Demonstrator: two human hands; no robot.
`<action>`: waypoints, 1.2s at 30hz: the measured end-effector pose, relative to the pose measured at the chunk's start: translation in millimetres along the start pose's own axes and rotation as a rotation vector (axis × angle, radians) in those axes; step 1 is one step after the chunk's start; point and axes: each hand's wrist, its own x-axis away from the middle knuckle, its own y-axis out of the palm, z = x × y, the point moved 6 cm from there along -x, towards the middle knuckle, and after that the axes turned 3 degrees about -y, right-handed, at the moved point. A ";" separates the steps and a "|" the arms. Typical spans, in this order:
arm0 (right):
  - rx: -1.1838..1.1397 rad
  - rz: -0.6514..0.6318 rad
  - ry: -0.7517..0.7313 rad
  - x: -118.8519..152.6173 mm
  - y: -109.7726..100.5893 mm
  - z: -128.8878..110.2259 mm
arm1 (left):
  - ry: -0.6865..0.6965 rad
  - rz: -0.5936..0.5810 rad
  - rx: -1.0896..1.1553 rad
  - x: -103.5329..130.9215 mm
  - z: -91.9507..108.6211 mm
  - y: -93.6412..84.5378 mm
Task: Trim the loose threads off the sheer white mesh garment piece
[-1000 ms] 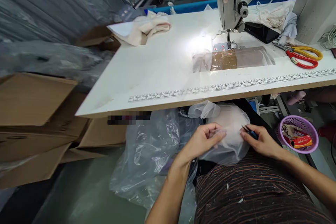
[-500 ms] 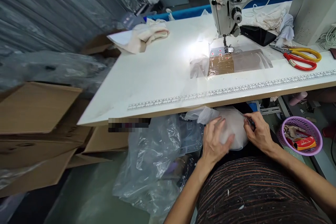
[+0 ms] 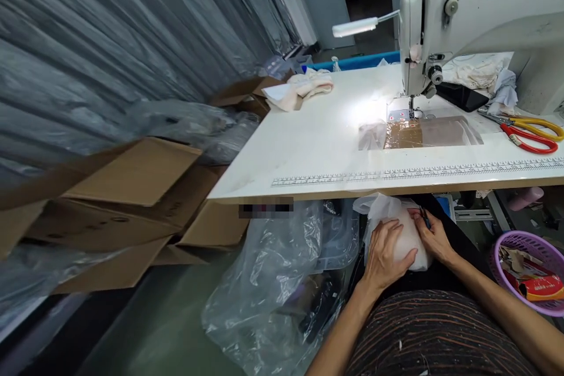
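Note:
White sheer fabric (image 3: 408, 244) lies bunched on my lap, under the front edge of the sewing table. My left hand (image 3: 388, 252) rests flat on its left side, thumb stretched away from the fingers. At the fabric's right edge, my right hand (image 3: 434, 235) is closed around a small dark tool (image 3: 425, 217) that looks like thread snips; most of it is hidden by the fingers. The fingertips of this hand also touch the cloth. A loose, gathered end of the fabric reaches up toward the table edge.
A sewing machine (image 3: 414, 64) stands on the white table (image 3: 317, 147), with scissors (image 3: 524, 129), a black phone (image 3: 462, 96) and cloth scraps nearby. Open cardboard boxes (image 3: 132, 170) are at left. A plastic bag (image 3: 268, 270) hangs below; a purple basket (image 3: 502, 270) stands right.
The view has shifted, showing more of the machine and the room behind. On my lap, the fabric has become more compact under my left hand; the dark tool in my right hand shows more clearly.

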 end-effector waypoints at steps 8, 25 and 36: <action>0.052 0.062 -0.291 7.5 -22.2 -72.3 | -0.400 0.504 0.142 -17.4 -21.7 -61.4; 0.042 -0.348 -0.290 14.0 22.7 -133.3 | -0.070 0.305 -0.011 -24.8 12.9 -130.6; -0.056 -0.632 -0.259 51.2 27.6 -130.4 | -0.505 -0.329 0.802 -14.1 -4.6 -87.7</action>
